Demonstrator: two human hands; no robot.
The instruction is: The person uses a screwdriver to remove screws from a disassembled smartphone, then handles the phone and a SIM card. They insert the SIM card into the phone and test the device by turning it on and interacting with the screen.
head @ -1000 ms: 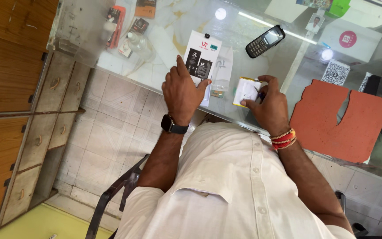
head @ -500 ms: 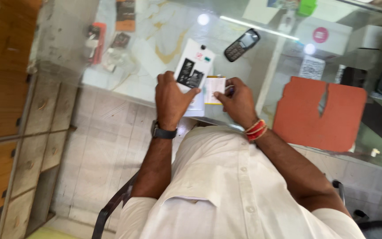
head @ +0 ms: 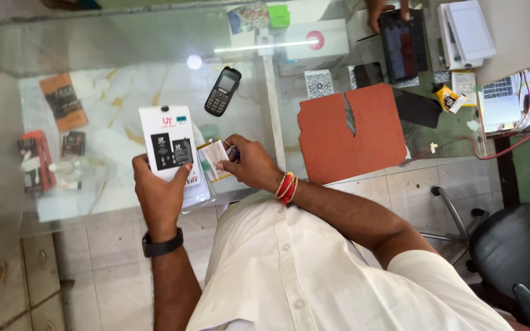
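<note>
My left hand (head: 157, 196) holds a white flat package (head: 172, 150) with black battery pictures, thumb across its lower front. My right hand (head: 249, 164) pinches a small white and yellow card-like piece (head: 213, 160) right beside the package, and something dark shows between its fingers. Both hands hover over the near edge of a glass counter (head: 118, 92). A black wristwatch sits on my left wrist and red bangles on my right.
A black keypad phone (head: 222, 91) lies on the glass past the package. A rust-red mat (head: 351, 132) with a slit lies to the right. Another person's hand (head: 383, 8) holds a dark phone at the far edge. White boxes, small packets, cables and a black chair (head: 516, 257) surround.
The view has swung, so the counter now sits squarer. My hands stay close together; the package is now lifted upright in my left hand and the small card meets its right edge.
</note>
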